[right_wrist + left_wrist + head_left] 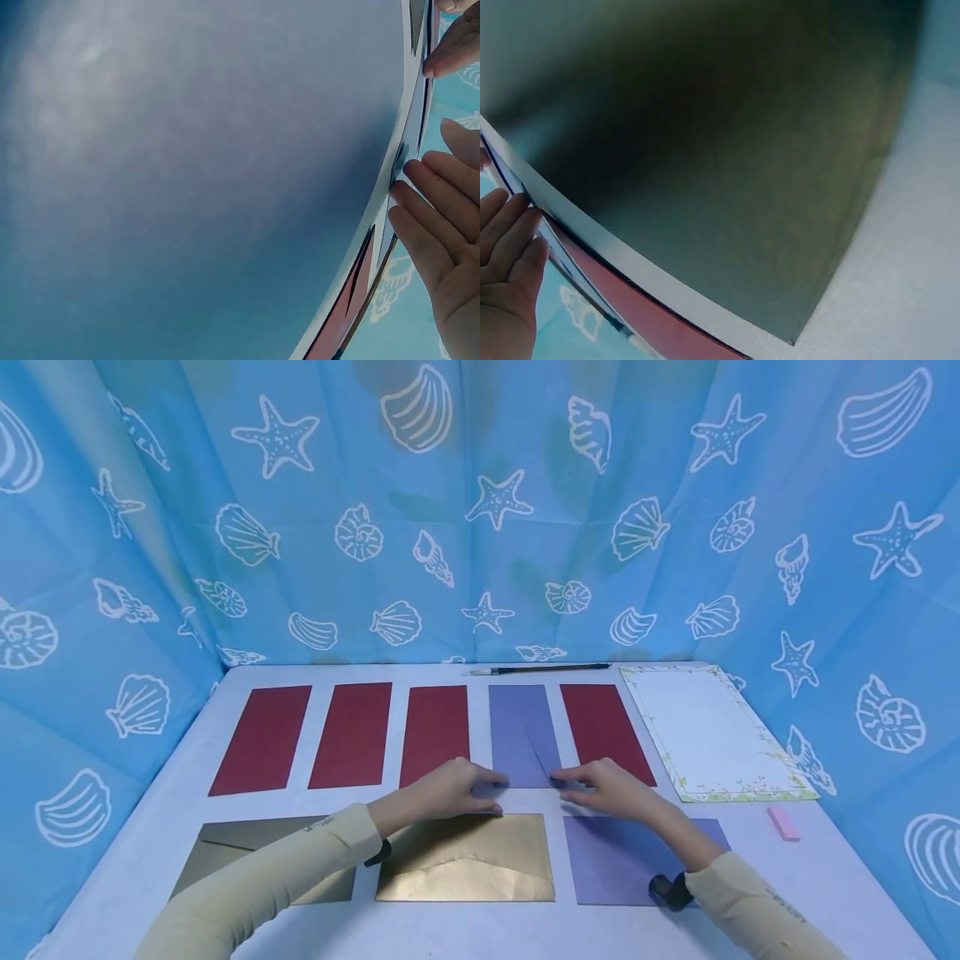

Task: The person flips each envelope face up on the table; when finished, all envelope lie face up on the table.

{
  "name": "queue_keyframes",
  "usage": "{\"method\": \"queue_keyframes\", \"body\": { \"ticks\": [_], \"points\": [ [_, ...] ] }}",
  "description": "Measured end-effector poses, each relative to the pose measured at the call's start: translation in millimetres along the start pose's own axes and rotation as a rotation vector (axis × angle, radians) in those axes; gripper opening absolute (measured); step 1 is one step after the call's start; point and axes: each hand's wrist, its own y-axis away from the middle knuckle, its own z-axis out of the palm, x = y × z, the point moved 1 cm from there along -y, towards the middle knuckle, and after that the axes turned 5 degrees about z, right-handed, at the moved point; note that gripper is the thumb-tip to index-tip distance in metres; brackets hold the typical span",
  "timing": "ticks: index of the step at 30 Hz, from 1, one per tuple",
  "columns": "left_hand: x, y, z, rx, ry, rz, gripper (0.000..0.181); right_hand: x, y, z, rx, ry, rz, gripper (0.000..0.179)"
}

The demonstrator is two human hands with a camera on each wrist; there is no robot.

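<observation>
A purple envelope [517, 718] lies lengthwise in the back row in the head view, its flap edge running diagonally. My left hand [450, 789] rests its index fingertip at the envelope's lower left corner. At the lower right side, my right hand [618, 789] touches it with its fingertips. In the left wrist view the left hand [510, 262] has extended fingers. Extended fingers and a separate thumb show on the right hand [446, 225] in the right wrist view. A gold envelope [465, 877] lies under the left hand, and another purple envelope [615, 868] under the right forearm.
Several red envelopes [350, 735] lie in the back row. A second gold envelope [247, 835] is partly covered by the left sleeve. A brush pen [547, 668] lies behind, with bordered paper [697, 727] and a pink eraser [783, 823] to the right. Patterned curtains [480, 568] surround the table.
</observation>
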Motion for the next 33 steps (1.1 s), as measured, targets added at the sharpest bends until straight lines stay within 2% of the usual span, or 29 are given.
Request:
{"method": "queue_keyframes", "body": {
  "ticks": [11,16,21,33],
  "points": [
    [-0.6,-0.1,-0.2,0.004,0.015,-0.016,0.048,-3,-0.5,-1,0.01,0.024,-0.003,0.036],
    [-0.9,4.5,-0.5,0.013,0.005,0.0,0.05,-4,-0.5,-3,0.017,0.017,-0.014,0.036],
    [-0.8,16.2,-2.5,0.036,0.002,0.004,0.051,-7,-2.8,-5,0.028,-0.007,-0.02,0.039],
    [-12.0,47.9,-12.3,0.125,0.036,-0.054,0.055,-28,-16.4,0,0.066,-0.044,-0.06,0.041]
  ]
}}
